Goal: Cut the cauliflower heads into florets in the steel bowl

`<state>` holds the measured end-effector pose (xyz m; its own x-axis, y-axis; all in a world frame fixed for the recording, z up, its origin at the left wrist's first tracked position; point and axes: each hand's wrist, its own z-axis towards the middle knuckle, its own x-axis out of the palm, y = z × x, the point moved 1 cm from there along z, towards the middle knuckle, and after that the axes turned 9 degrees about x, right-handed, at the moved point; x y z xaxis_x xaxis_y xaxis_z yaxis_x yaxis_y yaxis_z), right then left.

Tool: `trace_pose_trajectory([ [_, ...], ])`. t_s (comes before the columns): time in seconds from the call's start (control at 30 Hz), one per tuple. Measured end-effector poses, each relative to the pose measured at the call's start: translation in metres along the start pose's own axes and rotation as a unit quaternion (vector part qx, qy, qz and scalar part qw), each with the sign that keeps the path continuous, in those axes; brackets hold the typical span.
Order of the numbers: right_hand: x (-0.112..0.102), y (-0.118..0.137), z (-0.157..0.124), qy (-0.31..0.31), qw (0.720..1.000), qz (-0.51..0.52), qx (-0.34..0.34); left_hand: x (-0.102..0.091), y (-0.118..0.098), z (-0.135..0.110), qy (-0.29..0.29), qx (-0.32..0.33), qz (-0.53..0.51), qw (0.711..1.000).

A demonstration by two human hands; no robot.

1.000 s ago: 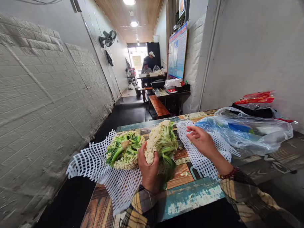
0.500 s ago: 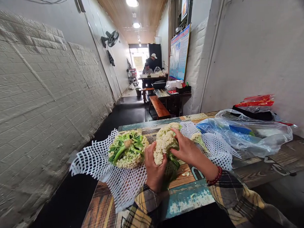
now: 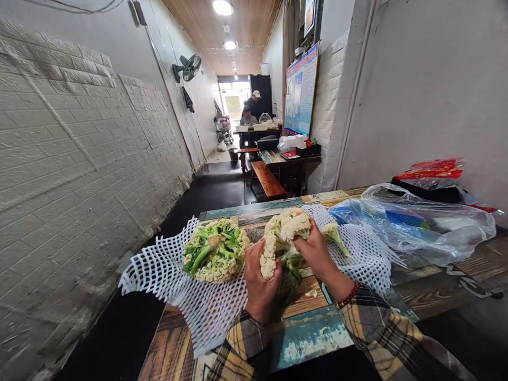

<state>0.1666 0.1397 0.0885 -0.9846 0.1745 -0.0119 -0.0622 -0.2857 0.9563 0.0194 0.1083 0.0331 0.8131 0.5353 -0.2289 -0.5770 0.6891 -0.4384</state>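
Note:
My left hand grips a head of cauliflower from its left side, held up over the table. A floret at the upper right of that head is in the closed fingers of my right hand; whether it is fully separated cannot be seen. Green leaves hang below the head between my hands. To the left, another cauliflower lies stem up on white foam netting. One loose floret rests on a second piece of netting, right of my right hand.
The patchwork wooden table has small cauliflower crumbs on it. A clear plastic bag lies at the right, with red packaging behind. Farther off stand a bench, another table and two people.
My right hand has turned and shifted slightly right, tilting a floret away from the head so a gap shows. My left hand keeps its hold on the head.

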Motion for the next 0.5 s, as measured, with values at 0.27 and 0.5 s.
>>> trace_pose_trajectory([
  [0.27,-0.003,-0.019,0.006,-0.055,0.959,0.264,0.093,0.006,-0.002,0.001,0.009,-0.006,-0.01,1.0],
  [0.5,-0.016,-0.029,0.008,-0.095,0.923,0.341,0.152,0.012,-0.005,0.003,0.031,0.031,-0.004,0.999],
])
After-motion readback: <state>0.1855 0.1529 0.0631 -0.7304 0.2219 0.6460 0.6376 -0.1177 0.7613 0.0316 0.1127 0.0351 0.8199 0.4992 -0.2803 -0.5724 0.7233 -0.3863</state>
